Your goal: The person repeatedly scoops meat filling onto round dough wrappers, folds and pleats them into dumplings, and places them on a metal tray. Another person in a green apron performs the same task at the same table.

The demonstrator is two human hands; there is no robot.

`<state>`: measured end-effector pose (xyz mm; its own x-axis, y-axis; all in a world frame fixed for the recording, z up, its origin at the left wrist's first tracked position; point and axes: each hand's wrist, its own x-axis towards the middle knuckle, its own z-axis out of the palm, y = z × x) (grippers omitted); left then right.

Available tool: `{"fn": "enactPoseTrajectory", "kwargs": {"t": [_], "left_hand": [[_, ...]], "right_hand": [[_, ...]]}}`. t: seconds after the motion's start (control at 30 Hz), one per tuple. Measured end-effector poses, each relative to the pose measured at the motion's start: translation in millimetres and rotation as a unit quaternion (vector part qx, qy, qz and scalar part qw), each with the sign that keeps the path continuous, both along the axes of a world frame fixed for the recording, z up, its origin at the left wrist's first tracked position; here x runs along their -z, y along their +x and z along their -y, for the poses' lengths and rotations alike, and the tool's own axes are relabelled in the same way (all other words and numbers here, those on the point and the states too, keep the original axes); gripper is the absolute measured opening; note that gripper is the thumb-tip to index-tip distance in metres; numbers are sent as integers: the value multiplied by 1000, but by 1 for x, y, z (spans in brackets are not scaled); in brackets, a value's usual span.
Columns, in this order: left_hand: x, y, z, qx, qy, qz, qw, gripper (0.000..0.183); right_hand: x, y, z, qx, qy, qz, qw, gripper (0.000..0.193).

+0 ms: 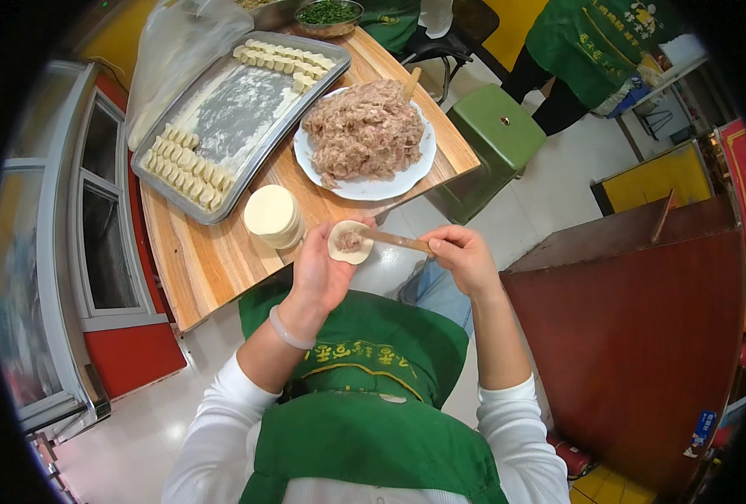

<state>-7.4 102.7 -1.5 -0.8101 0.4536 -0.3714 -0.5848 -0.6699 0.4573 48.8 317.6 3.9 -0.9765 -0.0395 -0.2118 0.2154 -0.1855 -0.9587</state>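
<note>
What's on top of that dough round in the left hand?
On the dough round sits a dab of pinkish minced meat; a wooden stick reaches over the dough's right edge. The meat hides the dough beneath it.

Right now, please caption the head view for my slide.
Left hand holds a dough circle with filling; right hand holds a wooden stick.

Wood-grain table (186,286), one: upper left to centre. Box-shaped green stool (489,139), one: upper right of centre. Reddish-brown wooden panel (633,336), large: right. Pale glossy floor (142,445), reflecting light: lower left. Pale-framed window panes (102,233): left; red lower panel (133,357) beneath. Yellow wall section (511,38): top, right of centre.
</note>
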Motion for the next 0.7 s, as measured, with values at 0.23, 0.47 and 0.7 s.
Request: {"fn": "enactPoseTrajectory", "kwargs": {"t": [0.23,0.47,0.7], "left_hand": [[4,-5,-1,-23,36,7,999,45],[14,-17,-20,-33,70,57,995,40],[14,-40,-29,-105,97,39,989,46]], "right_hand": [[12,-4,0,35,85,-34,995,14],[0,-37,-7,114,531,-356,761,18],[-6,-33,11,55,511,-363,777,22]]}}
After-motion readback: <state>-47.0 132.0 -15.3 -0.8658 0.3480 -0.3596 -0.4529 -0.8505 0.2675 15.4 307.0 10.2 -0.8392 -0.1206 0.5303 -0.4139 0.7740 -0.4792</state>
